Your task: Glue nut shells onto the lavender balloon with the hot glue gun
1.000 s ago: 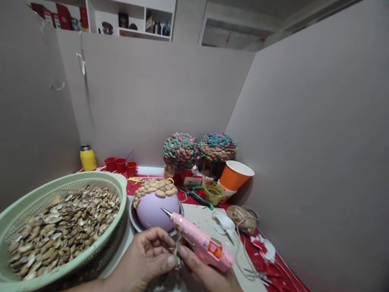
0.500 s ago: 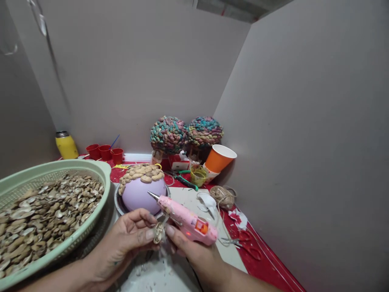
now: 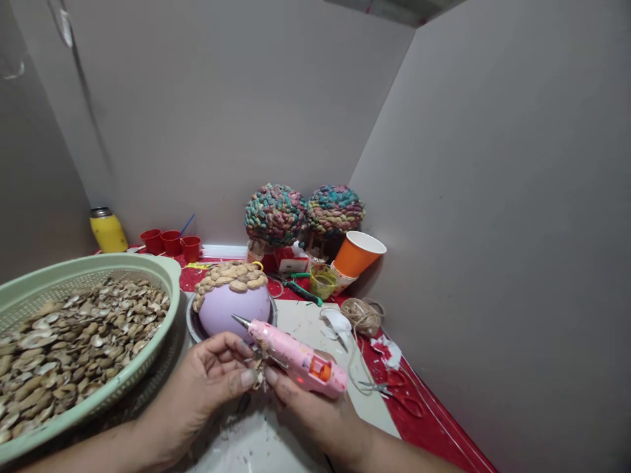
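Observation:
My right hand grips a pink glue gun whose metal nozzle points up and left toward a lilac ball. The ball sits in a metal bowl, and its top is covered with tan nut shells. My left hand pinches a small shell piece between thumb and fingers, right under the gun's body and against my right fingertips. At the left stands a pale green basket full of loose shells.
Behind the ball are two multicoloured shell-covered balls, an orange paper cup, a small yellow-green cup, green pliers, three red cups and a yellow jar. Twine and red scissors lie at the right. Grey walls enclose the corner.
The view has tilted down, so the upper shelves are gone. Both hands with the glue gun and the shell piece have shifted slightly left and stayed together.

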### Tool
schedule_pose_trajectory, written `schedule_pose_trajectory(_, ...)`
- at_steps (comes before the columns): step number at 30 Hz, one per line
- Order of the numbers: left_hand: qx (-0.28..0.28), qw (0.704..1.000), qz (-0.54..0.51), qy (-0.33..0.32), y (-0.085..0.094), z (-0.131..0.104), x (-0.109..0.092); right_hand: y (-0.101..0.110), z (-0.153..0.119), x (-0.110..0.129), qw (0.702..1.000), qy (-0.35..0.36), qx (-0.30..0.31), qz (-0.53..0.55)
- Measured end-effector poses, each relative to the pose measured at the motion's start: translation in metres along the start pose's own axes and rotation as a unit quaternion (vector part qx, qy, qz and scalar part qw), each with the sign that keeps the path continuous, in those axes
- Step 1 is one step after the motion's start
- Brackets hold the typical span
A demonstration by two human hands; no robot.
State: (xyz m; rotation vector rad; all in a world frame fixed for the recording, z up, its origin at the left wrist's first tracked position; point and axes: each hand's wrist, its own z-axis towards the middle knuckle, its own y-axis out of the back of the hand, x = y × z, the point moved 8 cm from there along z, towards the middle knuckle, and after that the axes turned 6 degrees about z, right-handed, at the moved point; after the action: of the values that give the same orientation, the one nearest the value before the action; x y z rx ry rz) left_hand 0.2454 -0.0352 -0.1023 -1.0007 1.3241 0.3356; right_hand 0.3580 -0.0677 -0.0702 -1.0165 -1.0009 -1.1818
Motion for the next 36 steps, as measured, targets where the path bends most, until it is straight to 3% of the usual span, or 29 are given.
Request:
schedule_pose_trajectory(7, -0.002, 1.0, -0.022, 0.004, -0.005, -0.002, -0.002, 0.0, -0.001, -0.005, 0.999, -0.034, -0.001, -0.009)
schedule_pose_trajectory(12, -0.032, 0.999, -0.019, -0.002, 0.0, -0.002, -0.004, 0.008, -0.003, -0.01, 0.998, -0.035, -0.038, -0.024)
schedule_pose_trajectory(15, -0.04, 0.999, -0.02, -0.004, 0.002, -0.001, -0.004, 0.006, -0.002, -0.009, 0.999, -0.035, -0.029, -0.014)
schedule_pose_trajectory(28, 0.02, 0.999, -0.03, 0.015, -0.008, 0.0, -0.001, -0.003, -0.006, 0.002, 1.0, 0.002, -0.013, 0.001)
schedule_pose_trajectory(36, 0.033, 0.997, -0.049, 0.042, -0.01, 0.0, 0.004, -0.009, -0.004, -0.005, 0.998, -0.051, 0.003, 0.029)
